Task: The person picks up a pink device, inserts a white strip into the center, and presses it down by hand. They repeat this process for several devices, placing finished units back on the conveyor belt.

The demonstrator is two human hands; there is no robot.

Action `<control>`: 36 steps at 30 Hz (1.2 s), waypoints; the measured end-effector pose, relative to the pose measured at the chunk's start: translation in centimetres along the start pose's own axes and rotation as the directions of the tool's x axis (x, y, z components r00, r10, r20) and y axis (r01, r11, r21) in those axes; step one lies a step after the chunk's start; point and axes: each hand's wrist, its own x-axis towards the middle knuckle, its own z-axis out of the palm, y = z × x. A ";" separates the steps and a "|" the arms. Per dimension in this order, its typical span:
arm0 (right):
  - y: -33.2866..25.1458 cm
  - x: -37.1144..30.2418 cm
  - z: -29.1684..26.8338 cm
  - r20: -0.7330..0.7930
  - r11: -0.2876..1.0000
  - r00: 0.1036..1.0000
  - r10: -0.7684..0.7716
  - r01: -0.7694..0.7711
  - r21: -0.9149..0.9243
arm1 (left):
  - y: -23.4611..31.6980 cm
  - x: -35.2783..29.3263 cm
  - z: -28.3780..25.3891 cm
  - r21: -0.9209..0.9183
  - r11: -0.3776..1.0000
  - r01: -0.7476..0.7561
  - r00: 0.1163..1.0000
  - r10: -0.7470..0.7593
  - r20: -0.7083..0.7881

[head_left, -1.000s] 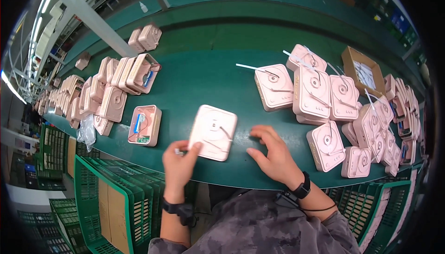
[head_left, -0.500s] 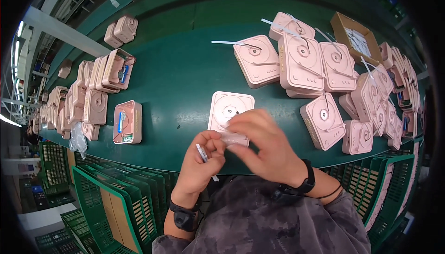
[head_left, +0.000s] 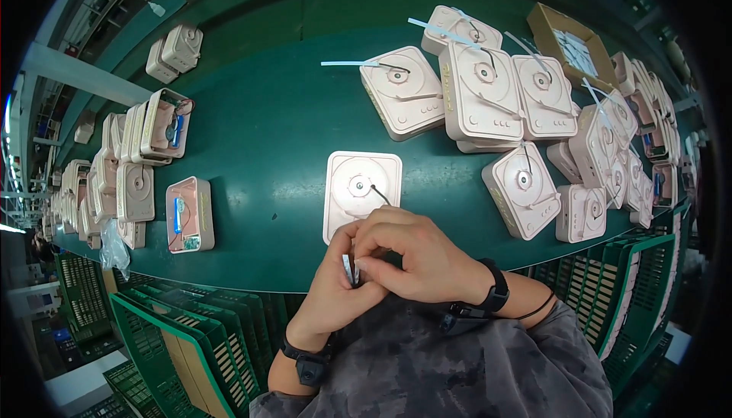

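Small silver strip [head_left: 350,269] pinched between left hand [head_left: 332,296] and right hand [head_left: 415,254] fingers, both closed on it.

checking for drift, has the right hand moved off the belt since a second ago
Yes. The right hand has lifted off the green belt and drawn back to its near edge, meeting the left hand.

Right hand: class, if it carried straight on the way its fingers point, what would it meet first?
Most likely the left hand, already touching the right hand around a small pale strip; depth is unclear.
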 end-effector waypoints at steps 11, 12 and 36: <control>0.1 -1.9 -2.7 -0.147 0.950 0.958 0.245 -0.207 0.234 | 2.4 0.8 -1.7 0.650 0.727 -0.222 0.947 0.320 -0.034; -0.1 -1.7 -2.5 -0.136 0.953 0.963 0.232 -0.197 0.229 | 2.3 1.4 -1.1 0.651 0.693 -0.309 0.927 0.372 0.044; 3.1 2.5 -2.4 -0.139 0.957 0.986 -0.092 0.049 -0.284 | 0.1 3.5 -3.2 0.364 0.913 -0.186 0.945 0.268 -0.189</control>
